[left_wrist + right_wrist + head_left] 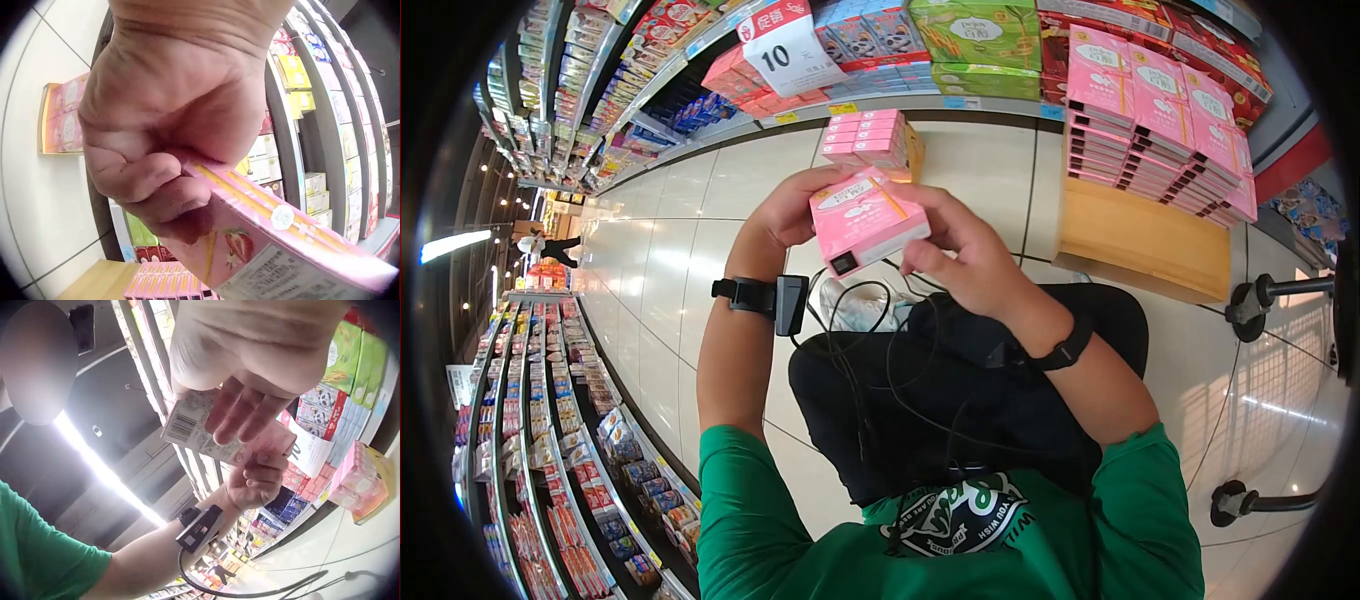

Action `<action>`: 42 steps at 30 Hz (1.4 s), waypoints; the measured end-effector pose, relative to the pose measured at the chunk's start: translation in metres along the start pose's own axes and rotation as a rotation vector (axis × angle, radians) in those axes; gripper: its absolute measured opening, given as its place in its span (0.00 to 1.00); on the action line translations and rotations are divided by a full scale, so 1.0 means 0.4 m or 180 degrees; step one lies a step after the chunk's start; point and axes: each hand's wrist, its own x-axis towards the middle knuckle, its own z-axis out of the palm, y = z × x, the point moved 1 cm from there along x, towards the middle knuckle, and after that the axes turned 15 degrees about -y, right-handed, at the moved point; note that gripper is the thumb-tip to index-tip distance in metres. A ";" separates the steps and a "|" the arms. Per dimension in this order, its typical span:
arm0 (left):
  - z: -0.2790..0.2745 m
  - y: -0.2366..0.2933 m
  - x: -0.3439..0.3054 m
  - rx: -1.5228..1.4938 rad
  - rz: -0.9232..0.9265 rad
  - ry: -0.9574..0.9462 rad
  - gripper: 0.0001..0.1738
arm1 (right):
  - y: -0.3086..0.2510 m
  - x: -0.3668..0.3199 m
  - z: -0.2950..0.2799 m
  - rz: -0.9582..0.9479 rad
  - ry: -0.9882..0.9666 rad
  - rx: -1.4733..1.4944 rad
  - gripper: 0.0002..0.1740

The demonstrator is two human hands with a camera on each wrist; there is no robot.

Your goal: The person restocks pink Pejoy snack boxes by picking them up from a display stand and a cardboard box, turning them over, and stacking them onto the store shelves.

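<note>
A pink box of strawberry biscuit sticks [865, 222] is held in front of the knees, its printed front facing up in the head view. My left hand [798, 203] grips its left side. In the left wrist view, curled fingers [178, 197] of that hand lie against the box [250, 244], beside a strawberry picture and a printed label. My right hand [970, 255] holds the right end. Seen from the right wrist, its fingers [240, 415] lie across the underside next to a barcode, while the left hand [259, 481] grips the other end.
An open carton with small pink boxes [870, 135] stands on the floor ahead. To the right, pink boxes [1160, 110] are stacked on a brown carton [1140, 240]. Shelves of green boxes [975, 40] run behind. Black cables [870, 370] hang over the lap; metal legs [1250, 305] stand at right.
</note>
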 end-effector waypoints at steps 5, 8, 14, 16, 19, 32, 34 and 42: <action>0.082 -0.024 0.051 -0.0101 -0.0355 -0.0166 0.24 | 0.000 -0.039 -0.010 0.0034 0.0158 0.0143 0.27; 0.069 -0.037 0.070 -0.0066 -0.0300 -0.0148 0.24 | -0.002 -0.046 -0.025 0.0046 0.0192 0.0196 0.27; 0.099 -0.042 0.061 0.0461 -0.0120 0.0604 0.22 | 0.028 -0.041 -0.034 -0.0103 0.0213 0.0377 0.24; 0.105 -0.067 0.079 0.0450 0.0137 0.0141 0.24 | 0.050 -0.049 -0.058 0.0064 0.0229 0.0117 0.19; 0.024 -0.059 0.108 -0.0576 0.0523 0.0403 0.26 | -0.018 -0.063 -0.089 -0.0111 0.0661 0.0176 0.15; -0.335 -0.139 0.216 0.5768 -0.0602 0.2794 0.36 | -0.449 -0.596 -0.509 -0.1005 0.3916 -0.1644 0.22; -0.362 -0.164 0.215 0.5710 -0.0895 0.2914 0.40 | -0.418 -0.619 -0.547 -0.0617 0.4064 -0.1643 0.21; -0.417 -0.192 0.215 0.5305 -0.1291 0.2920 0.44 | -0.306 -0.635 -0.647 0.0383 0.4181 -0.2132 0.23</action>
